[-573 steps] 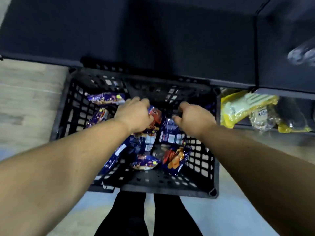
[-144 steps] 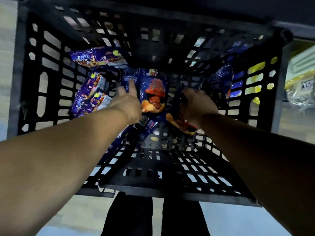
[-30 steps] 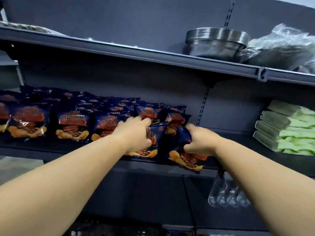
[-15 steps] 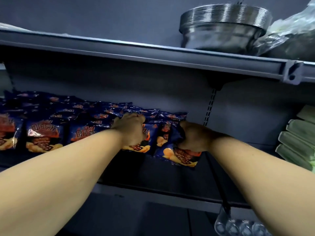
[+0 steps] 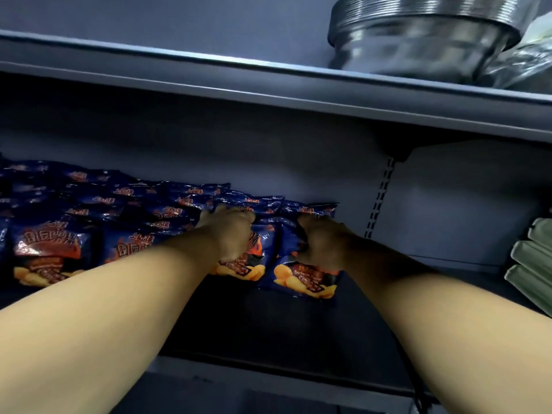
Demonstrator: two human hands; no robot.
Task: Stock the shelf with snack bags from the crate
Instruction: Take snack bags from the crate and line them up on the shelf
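Both hands reach into the dark grey metal shelf (image 5: 298, 333) at mid-frame. The left hand (image 5: 230, 234) curls its fingers over the top of a dark blue foil snack bag with orange chips printed on it (image 5: 251, 264). The right hand (image 5: 321, 245) grips the upper part of a matching blue snack bag (image 5: 304, 279) just beside it, at the row's right end. More blue snack bags (image 5: 89, 222) fill the shelf toward the left. Stacked steel bowls (image 5: 418, 37) sit on the upper shelf (image 5: 239, 76), upper right; pale green packs (image 5: 531, 264) lie at the right edge.
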